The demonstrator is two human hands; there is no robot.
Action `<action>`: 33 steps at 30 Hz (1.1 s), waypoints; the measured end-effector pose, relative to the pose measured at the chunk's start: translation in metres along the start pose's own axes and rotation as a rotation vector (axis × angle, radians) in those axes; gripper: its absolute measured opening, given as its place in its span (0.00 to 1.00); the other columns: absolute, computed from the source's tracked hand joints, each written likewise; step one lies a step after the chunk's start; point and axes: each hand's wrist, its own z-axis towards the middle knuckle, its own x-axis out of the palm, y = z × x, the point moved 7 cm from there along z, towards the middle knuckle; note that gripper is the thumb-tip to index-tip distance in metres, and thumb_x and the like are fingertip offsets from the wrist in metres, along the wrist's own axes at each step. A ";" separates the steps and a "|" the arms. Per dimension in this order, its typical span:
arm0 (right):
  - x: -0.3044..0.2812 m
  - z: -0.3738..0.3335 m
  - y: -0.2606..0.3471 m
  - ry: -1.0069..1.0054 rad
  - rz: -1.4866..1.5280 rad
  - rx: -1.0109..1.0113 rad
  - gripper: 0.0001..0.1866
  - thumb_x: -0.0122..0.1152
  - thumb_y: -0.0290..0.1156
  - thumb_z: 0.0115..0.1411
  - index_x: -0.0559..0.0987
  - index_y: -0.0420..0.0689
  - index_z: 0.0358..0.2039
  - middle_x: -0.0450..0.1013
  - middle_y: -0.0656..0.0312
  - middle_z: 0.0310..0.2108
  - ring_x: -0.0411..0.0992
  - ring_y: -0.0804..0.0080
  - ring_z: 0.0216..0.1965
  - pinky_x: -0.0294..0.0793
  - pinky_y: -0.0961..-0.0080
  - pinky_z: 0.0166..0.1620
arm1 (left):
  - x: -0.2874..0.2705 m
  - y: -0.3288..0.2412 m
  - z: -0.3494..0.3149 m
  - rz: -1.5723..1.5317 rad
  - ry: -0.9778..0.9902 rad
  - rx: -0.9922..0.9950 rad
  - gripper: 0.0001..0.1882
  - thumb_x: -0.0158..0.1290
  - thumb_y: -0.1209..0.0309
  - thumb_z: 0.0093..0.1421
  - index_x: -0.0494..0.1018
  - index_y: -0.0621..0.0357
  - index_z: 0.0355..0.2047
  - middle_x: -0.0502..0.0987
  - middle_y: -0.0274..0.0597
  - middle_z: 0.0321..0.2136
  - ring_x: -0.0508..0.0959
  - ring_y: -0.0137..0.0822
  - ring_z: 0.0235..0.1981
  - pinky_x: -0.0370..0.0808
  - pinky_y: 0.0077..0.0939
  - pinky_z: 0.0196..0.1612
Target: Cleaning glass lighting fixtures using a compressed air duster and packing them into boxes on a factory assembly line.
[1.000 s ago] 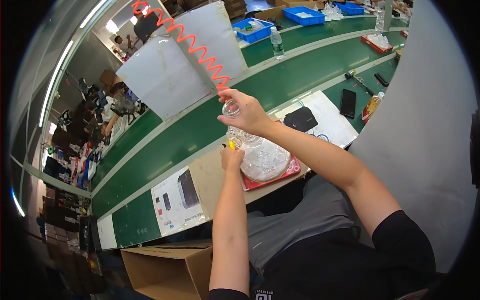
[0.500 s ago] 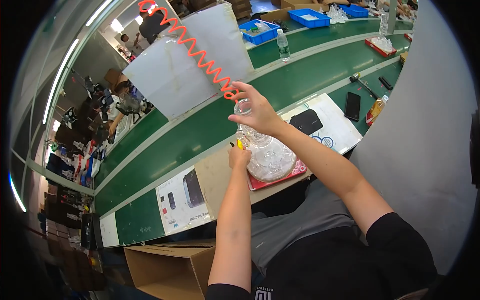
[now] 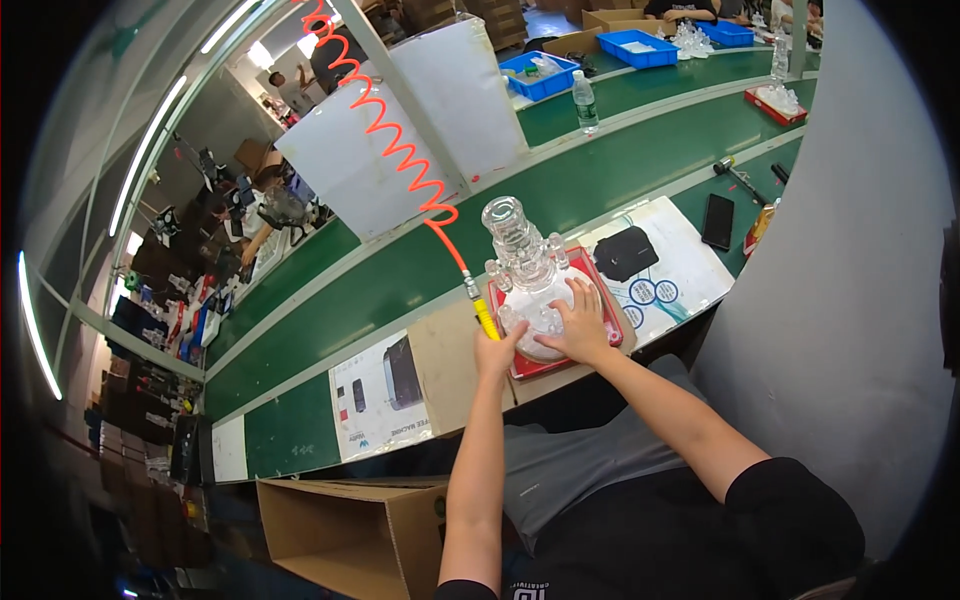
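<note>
A clear, tiered, glass-like piece [image 3: 519, 255] with a round base and small knobs stands upright on a red tray [image 3: 613, 317]. My left hand [image 3: 496, 352] is closed round a yellow air blow gun [image 3: 485, 318] at the near left side of the base. From the gun's metal fitting an orange-red coiled hose [image 3: 404, 152] runs up to the upper left. My right hand [image 3: 583, 328] rests on the near right part of the base, its fingers spread and the thumb pointing toward the left hand. The gun's lower end is hidden in my left hand.
Printed cardboard sheets [image 3: 372, 400] cover part of the green bench. To the right lie a black phone [image 3: 717, 221] and a hammer [image 3: 737, 176]. A plastic bottle [image 3: 585, 103] and blue bins [image 3: 638, 49] stand farther back. Below the bench edge is an open carton [image 3: 330, 530].
My right hand has come down from the top of the clear piece to its base. My left hand, with the blow gun, has moved nearer, from the neck to the base.
</note>
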 end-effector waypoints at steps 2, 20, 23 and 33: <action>0.010 0.007 0.000 0.024 -0.002 -0.013 0.29 0.72 0.50 0.42 0.78 0.41 0.39 0.59 0.40 0.55 0.52 0.43 0.62 0.44 0.46 0.67 | 0.007 0.003 -0.001 0.034 0.016 0.024 0.36 0.70 0.62 0.46 0.70 0.67 0.51 0.80 0.44 0.38 0.80 0.35 0.36 0.75 0.28 0.42; 0.004 0.007 -0.009 0.078 0.069 -0.019 0.34 0.72 0.52 0.44 0.74 0.43 0.46 0.67 0.50 0.51 0.55 0.50 0.62 0.42 0.41 0.66 | -0.002 -0.010 -0.007 0.202 -0.225 0.066 0.28 0.65 0.63 0.50 0.71 0.62 0.49 0.79 0.49 0.41 0.79 0.44 0.42 0.74 0.35 0.46; -0.016 0.000 0.027 0.315 0.450 0.069 0.42 0.72 0.49 0.49 0.66 0.41 0.58 0.62 0.47 0.58 0.61 0.55 0.61 0.54 0.54 0.65 | -0.026 -0.004 -0.039 0.218 -0.429 0.154 0.24 0.61 0.64 0.56 0.71 0.64 0.50 0.77 0.51 0.46 0.77 0.46 0.45 0.72 0.35 0.48; -0.085 0.095 0.086 0.598 1.306 0.264 0.32 0.62 0.33 0.61 0.62 0.46 0.64 0.71 0.60 0.48 0.70 0.75 0.50 0.72 0.74 0.48 | 0.042 -0.204 -0.104 0.584 -0.217 0.754 0.39 0.55 0.73 0.54 0.53 0.64 0.66 0.61 0.54 0.63 0.63 0.54 0.60 0.52 0.45 0.65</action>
